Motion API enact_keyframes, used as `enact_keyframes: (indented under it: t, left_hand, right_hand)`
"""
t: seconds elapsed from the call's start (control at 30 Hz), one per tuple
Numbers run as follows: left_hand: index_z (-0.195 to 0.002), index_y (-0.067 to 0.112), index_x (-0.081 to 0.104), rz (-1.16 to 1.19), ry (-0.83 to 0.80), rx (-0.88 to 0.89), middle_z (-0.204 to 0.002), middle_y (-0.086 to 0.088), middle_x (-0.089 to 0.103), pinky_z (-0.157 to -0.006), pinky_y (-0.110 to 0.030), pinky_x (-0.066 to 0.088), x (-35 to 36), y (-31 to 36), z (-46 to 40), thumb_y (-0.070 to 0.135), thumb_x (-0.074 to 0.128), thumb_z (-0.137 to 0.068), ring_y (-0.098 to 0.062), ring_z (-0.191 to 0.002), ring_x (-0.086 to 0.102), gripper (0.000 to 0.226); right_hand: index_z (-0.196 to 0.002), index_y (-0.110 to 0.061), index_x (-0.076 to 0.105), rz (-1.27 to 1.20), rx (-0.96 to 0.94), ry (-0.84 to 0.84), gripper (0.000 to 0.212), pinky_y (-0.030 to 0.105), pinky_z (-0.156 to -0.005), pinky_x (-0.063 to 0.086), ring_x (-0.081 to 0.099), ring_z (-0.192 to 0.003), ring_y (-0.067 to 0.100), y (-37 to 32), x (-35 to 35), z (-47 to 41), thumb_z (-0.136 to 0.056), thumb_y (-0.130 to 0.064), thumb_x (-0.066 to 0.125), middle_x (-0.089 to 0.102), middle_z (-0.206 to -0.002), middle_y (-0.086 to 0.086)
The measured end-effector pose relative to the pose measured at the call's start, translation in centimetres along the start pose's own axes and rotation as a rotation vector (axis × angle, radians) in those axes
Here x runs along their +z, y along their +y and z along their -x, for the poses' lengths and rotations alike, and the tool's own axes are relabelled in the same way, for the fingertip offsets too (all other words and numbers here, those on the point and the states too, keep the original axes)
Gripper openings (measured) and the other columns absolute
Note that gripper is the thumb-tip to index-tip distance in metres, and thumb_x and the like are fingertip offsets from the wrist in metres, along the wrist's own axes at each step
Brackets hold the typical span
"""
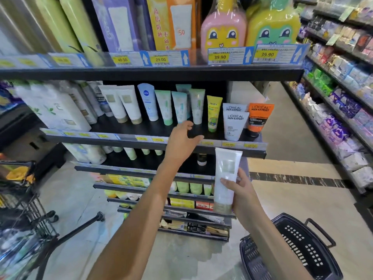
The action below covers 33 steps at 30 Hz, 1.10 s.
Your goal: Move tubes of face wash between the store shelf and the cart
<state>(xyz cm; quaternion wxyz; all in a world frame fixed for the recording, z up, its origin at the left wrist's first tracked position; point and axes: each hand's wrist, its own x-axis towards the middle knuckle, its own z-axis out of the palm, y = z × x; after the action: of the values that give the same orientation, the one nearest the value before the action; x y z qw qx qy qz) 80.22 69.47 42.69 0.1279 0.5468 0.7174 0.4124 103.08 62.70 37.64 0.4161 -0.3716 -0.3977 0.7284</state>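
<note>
My right hand [241, 191] grips a white face wash tube [225, 174] with a gold cap, held upright, cap down, below the front edge of the middle shelf [121, 128]. My left hand [182, 141] reaches over that shelf's front edge with fingers apart and nothing in it, just in front of a row of standing tubes: two white ones [129, 105], a blue-and-white one [148, 102], several pale green ones [196, 106], a yellow one [213, 113]. A black basket [298, 249] sits at the lower right, partly behind my right forearm.
White and orange men's face wash tubes [235, 122] stand at the shelf's right end. A wire shopping cart [22, 209] stands at the left edge. Lower shelves hold more tubes and boxes. An aisle floor runs to the right, lined by another stocked shelf [343, 98].
</note>
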Motion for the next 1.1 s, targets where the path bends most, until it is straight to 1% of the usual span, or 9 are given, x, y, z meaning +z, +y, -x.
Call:
enact_keyframes:
  t: [0.07, 0.23, 0.37, 0.47, 0.57, 0.77, 0.9, 1.03, 1.1]
  left_hand:
    - [-0.134, 0.017, 0.06, -0.066, 0.015, 0.006, -0.127, 0.0, 0.064, -0.104, -0.04, 0.049, -2.8, -3.0, -0.3, 0.04, 0.08, -0.087, -0.017, -0.122, 0.057, 0.055]
    - [-0.14, 0.013, 0.057, -0.263, -0.025, 0.033, -0.133, -0.006, 0.061, -0.106, -0.04, 0.046, -10.5, -10.1, -1.1, 0.035, 0.076, -0.091, -0.024, -0.128, 0.052, 0.057]
    - [-0.137, 0.01, 0.06, -0.35, -0.073, 0.048, -0.129, -0.01, 0.065, -0.102, -0.046, 0.05, -15.6, -15.0, -2.5, 0.046, 0.077, -0.089, -0.028, -0.12, 0.059, 0.063]
    - [-0.134, 0.011, 0.062, -0.408, -0.129, 0.078, -0.127, -0.011, 0.067, -0.1, -0.046, 0.051, -18.1, -17.6, -3.5, 0.049, 0.077, -0.088, -0.031, -0.119, 0.06, 0.062]
    - [-0.132, 0.014, 0.063, -0.432, -0.154, 0.103, -0.124, -0.009, 0.069, -0.098, -0.046, 0.051, -19.7, -19.7, -4.3, 0.052, 0.076, -0.087, -0.031, -0.116, 0.061, 0.061]
    - [-0.118, 0.018, 0.069, -0.526, -0.186, 0.184, -0.108, -0.007, 0.071, -0.09, -0.043, 0.049, -21.5, -22.6, -5.6, 0.051, 0.077, -0.086, -0.032, -0.103, 0.061, 0.046]
    - [-0.112, 0.019, 0.071, -0.582, -0.159, 0.232, -0.102, -0.004, 0.07, -0.089, -0.042, 0.045, -21.5, -24.0, -5.8, 0.053, 0.074, -0.088, -0.029, -0.098, 0.064, 0.042]
    - [-0.107, 0.022, 0.071, -0.548, -0.128, 0.254, -0.097, -0.001, 0.07, -0.088, -0.041, 0.045, -21.3, -24.8, -5.8, 0.053, 0.075, -0.086, -0.027, -0.094, 0.063, 0.038]
    - [-0.106, 0.022, 0.071, -0.53, -0.114, 0.257, -0.097, -0.001, 0.071, -0.088, -0.041, 0.043, -21.2, -24.9, -5.8, 0.053, 0.076, -0.085, -0.027, -0.095, 0.063, 0.038]
  right_hand:
    - [-0.133, -0.018, 0.058, -0.019, -0.031, -0.025, 0.063, 0.043, -0.075, 0.06, 0.07, -0.101, 0.034, -0.2, 2.6, -0.9, -0.074, -0.016, 0.079, 0.07, -0.123, 0.015]
    - [-0.133, -0.014, 0.058, -0.006, -0.097, -0.054, 0.059, 0.055, -0.087, 0.058, 0.071, -0.097, 0.04, -0.3, 10.2, -4.4, -0.079, -0.007, 0.08, 0.072, -0.117, 0.019]
    - [-0.132, -0.013, 0.058, 0.034, -0.184, -0.077, 0.048, 0.064, -0.097, 0.053, 0.069, -0.104, 0.039, -0.1, 16.4, -7.5, -0.088, -0.003, 0.075, 0.071, -0.12, 0.019]
    - [-0.132, -0.013, 0.058, 0.05, -0.225, -0.058, 0.046, 0.06, -0.099, 0.054, 0.071, -0.107, 0.035, -0.4, 21.0, -9.4, -0.09, 0.001, 0.072, 0.074, -0.117, 0.01]
    - [-0.127, -0.014, 0.06, 0.077, -0.256, -0.051, 0.044, 0.059, -0.1, 0.054, 0.069, -0.111, 0.041, -0.8, 24.8, -11.4, -0.088, 0.0, 0.075, 0.073, -0.121, 0.014]
    - [-0.135, -0.016, 0.057, 0.222, -0.321, -0.015, 0.057, 0.045, -0.097, 0.057, 0.071, -0.112, 0.018, -1.7, 30.1, -15.4, -0.084, -0.005, 0.081, 0.075, -0.12, 0.001]
    - [-0.128, -0.019, 0.058, 0.363, -0.372, 0.02, 0.057, 0.049, -0.095, 0.058, 0.071, -0.109, 0.019, -2.0, 32.1, -17.5, -0.079, -0.014, 0.087, 0.074, -0.118, 0.002]
    - [-0.116, -0.02, 0.06, 0.474, -0.4, 0.062, 0.045, 0.036, -0.086, 0.059, 0.067, -0.097, 0.009, -1.4, 33.7, -19.3, -0.08, -0.012, 0.087, 0.068, -0.106, -0.006]
    - [-0.117, -0.019, 0.061, 0.536, -0.399, 0.055, 0.045, 0.029, -0.083, 0.056, 0.066, -0.094, 0.005, -0.7, 34.1, -20.3, -0.081, -0.009, 0.085, 0.069, -0.105, -0.006]
